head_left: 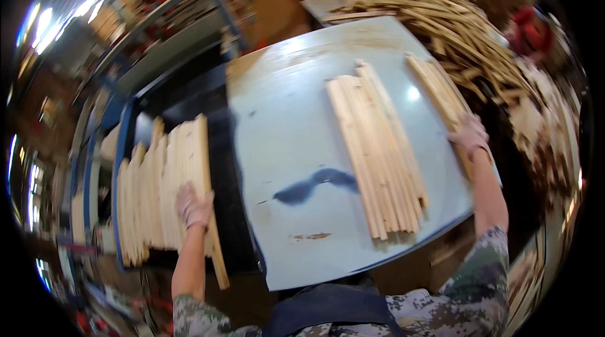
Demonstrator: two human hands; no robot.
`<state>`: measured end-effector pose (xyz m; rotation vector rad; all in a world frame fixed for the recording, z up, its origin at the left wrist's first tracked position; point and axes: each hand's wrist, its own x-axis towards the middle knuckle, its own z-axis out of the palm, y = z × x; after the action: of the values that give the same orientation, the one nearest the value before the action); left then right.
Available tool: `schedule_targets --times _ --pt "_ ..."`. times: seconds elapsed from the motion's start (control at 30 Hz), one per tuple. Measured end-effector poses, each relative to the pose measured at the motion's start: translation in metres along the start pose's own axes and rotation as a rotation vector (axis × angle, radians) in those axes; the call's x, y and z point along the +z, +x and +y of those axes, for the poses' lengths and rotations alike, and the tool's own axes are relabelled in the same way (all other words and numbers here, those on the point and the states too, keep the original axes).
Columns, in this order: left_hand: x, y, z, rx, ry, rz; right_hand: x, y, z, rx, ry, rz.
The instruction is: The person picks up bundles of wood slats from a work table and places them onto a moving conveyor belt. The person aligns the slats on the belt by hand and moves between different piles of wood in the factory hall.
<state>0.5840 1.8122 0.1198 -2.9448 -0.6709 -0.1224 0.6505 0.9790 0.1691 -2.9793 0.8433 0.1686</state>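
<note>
My left hand (194, 206), in a pale glove, lies flat with fingers outstretched on a row of light wooden strips (142, 192). The strips lie side by side on a black surface (220, 198), and a longer strip at the row's right edge juts toward me. At the right, my gloved right hand (469, 135) clasps a narrow bundle of wooden strips (438, 88) along the pale blue table's (290, 123) right edge. Its thumb is on the inner side; the fingertips are partly hidden. Between my hands, a wider group of wooden strips (375, 148) rests on the table, untouched.
Beyond the table's far right corner is a big heap of loose wooden strips (441, 16). A blue metal frame (167, 6) stands at the far left, behind the black surface. A person in red (529, 31) is at the far right. Dark stains (315, 186) mark the tabletop.
</note>
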Motion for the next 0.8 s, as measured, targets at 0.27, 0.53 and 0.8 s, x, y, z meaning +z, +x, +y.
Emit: schedule_targets --times 0.27,0.53,0.8 --pt "-0.015 0.013 0.031 -0.261 -0.026 -0.113 0.024 0.007 -0.004 0.013 0.006 0.115" --pt "-0.025 0.035 0.038 -0.291 0.007 -0.125 0.008 -0.018 -0.019 0.202 0.275 0.099" --pt "-0.029 0.037 0.0 -0.163 -0.142 -0.234 -0.064 -0.174 -0.154 -0.267 1.194 -0.008"
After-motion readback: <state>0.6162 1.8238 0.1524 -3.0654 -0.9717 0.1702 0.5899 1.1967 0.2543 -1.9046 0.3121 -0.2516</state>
